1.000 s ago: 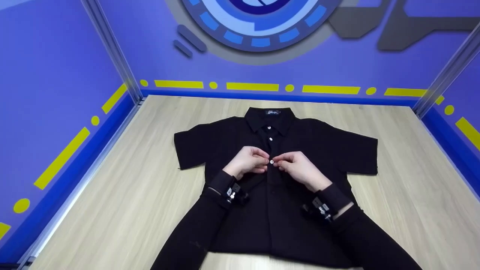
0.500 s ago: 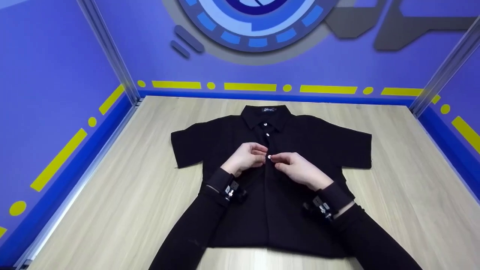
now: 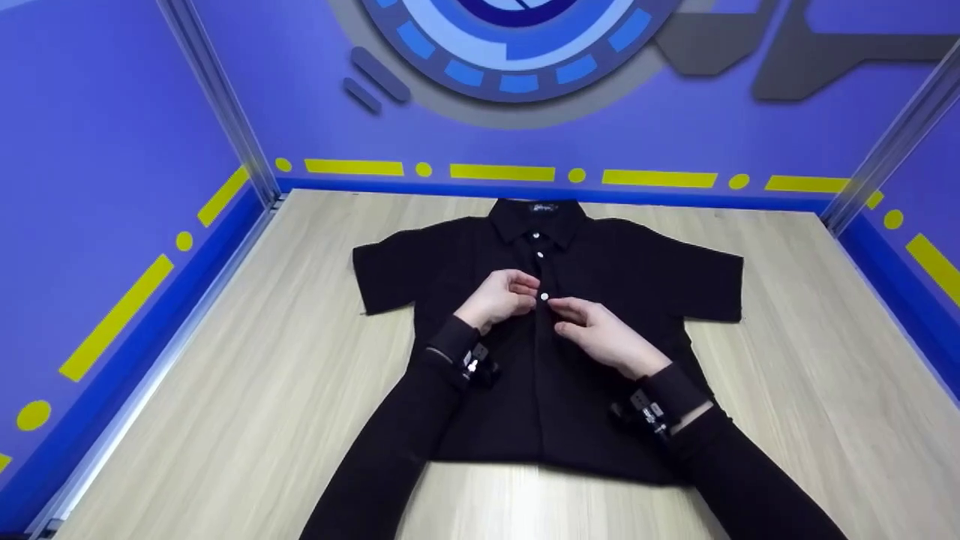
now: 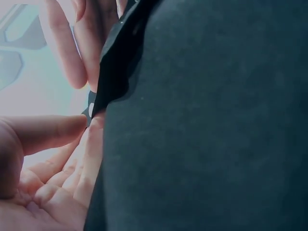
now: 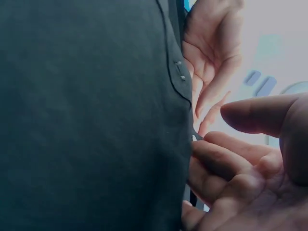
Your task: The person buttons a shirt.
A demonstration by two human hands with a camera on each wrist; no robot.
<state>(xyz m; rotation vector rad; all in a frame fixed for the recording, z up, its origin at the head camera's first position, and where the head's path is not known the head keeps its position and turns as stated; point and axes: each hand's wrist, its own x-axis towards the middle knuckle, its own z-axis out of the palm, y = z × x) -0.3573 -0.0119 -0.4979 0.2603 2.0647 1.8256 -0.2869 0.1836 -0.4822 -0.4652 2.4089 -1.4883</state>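
Observation:
A black short-sleeved button-up shirt lies front up, its collar at the far end, in the head view. My left hand pinches the front edge beside a white button; the left wrist view shows the thumb and a finger closing on the cloth next to the button. On the button's other side is my right hand, its fingertips right at the button. In the right wrist view its thumb stands apart from the fingers. Much of the button strip is hidden from the wrist cameras by cloth.
Pale wood-patterned table surrounds the shirt. Two more white buttons show near the collar, one of them a small button above my hands. Blue-purple panels with yellow marks, such as the back wall, enclose the table at the back and sides.
The shirt and both hands have shifted away from me, toward the back wall. My right thumb has come off the button and parted from the fingers, while the left hand keeps its pinch.

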